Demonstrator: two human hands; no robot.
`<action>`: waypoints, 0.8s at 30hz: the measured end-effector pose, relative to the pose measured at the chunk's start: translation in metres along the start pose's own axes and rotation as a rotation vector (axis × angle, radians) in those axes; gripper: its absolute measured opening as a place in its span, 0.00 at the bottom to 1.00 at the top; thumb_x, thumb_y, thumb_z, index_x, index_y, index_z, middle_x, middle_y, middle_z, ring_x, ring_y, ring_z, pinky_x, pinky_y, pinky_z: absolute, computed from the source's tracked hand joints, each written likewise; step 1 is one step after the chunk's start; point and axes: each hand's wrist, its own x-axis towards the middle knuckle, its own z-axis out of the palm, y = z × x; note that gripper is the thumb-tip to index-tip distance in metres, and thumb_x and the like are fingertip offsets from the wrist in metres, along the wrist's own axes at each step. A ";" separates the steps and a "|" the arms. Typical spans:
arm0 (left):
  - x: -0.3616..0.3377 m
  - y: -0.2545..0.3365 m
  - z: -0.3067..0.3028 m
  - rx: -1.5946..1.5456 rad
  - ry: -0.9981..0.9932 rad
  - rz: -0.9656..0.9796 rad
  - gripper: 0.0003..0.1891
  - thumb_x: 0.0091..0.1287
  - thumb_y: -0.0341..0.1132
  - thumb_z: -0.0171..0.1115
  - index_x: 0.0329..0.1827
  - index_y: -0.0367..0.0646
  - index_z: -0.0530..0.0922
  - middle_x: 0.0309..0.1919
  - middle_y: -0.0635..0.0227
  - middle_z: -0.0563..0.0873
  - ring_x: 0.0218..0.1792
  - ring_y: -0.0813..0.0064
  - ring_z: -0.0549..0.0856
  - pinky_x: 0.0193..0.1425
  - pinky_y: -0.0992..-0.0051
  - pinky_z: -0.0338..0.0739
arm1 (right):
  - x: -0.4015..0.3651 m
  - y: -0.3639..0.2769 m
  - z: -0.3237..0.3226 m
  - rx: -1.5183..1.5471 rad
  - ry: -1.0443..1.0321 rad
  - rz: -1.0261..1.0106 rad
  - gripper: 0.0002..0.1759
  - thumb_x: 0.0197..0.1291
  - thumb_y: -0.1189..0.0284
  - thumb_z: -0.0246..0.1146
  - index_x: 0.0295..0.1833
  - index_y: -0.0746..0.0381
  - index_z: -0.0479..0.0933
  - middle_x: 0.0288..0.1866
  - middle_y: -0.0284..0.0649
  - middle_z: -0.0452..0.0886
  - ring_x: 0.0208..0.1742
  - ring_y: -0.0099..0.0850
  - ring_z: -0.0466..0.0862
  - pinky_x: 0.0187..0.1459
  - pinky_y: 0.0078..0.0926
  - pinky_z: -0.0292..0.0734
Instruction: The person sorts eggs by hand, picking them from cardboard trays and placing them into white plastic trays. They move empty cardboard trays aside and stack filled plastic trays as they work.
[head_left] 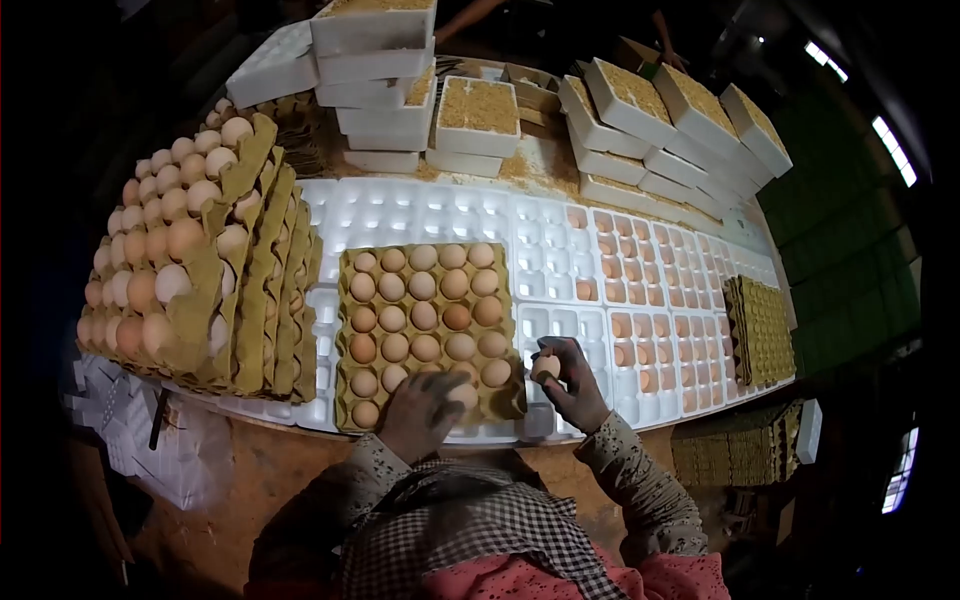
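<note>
My left hand [420, 412] is over the near side of a pulp egg tray [430, 340], its fingers curled round an egg [463, 396]. The tray holds rows of eggs, and some cups at its near right corner hold none. To its right, my right hand [572, 385] grips another egg [546, 368] between thumb and fingers, above a white foam tray [535, 318]. Further right, white trays [640, 292] hold many eggs in their pockets.
Stacked pulp trays of eggs [215, 260] rise at the left. White foam boxes [385, 90] and sawdust-topped boxes [625, 95] stand along the back. Pulp trays [762, 330] lie at the right. Another person's hand [672, 60] shows at the far side.
</note>
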 end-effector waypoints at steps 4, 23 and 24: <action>0.034 -0.005 -0.025 -0.118 0.066 -0.014 0.14 0.56 0.31 0.65 0.46 0.45 0.76 0.44 0.60 0.79 0.45 0.55 0.79 0.46 0.62 0.76 | 0.018 0.000 0.028 -1.137 -0.345 -0.120 0.27 0.53 0.59 0.65 0.58 0.52 0.69 0.48 0.43 0.74 0.34 0.43 0.83 0.37 0.37 0.78; 0.046 0.003 -0.003 0.159 -0.113 -0.002 0.25 0.46 0.32 0.70 0.51 0.40 0.78 0.44 0.54 0.82 0.45 0.54 0.81 0.51 0.61 0.75 | 0.026 -0.021 -0.037 -0.784 0.091 -0.229 0.27 0.48 0.60 0.69 0.56 0.51 0.76 0.60 0.52 0.69 0.43 0.46 0.81 0.44 0.37 0.80; 0.046 0.004 -0.007 0.023 -0.098 -0.048 0.27 0.45 0.31 0.70 0.52 0.38 0.77 0.45 0.53 0.82 0.46 0.54 0.81 0.52 0.61 0.76 | 0.000 -0.041 -0.068 -0.672 0.119 0.007 0.33 0.44 0.58 0.74 0.60 0.47 0.74 0.61 0.49 0.69 0.45 0.45 0.82 0.45 0.36 0.80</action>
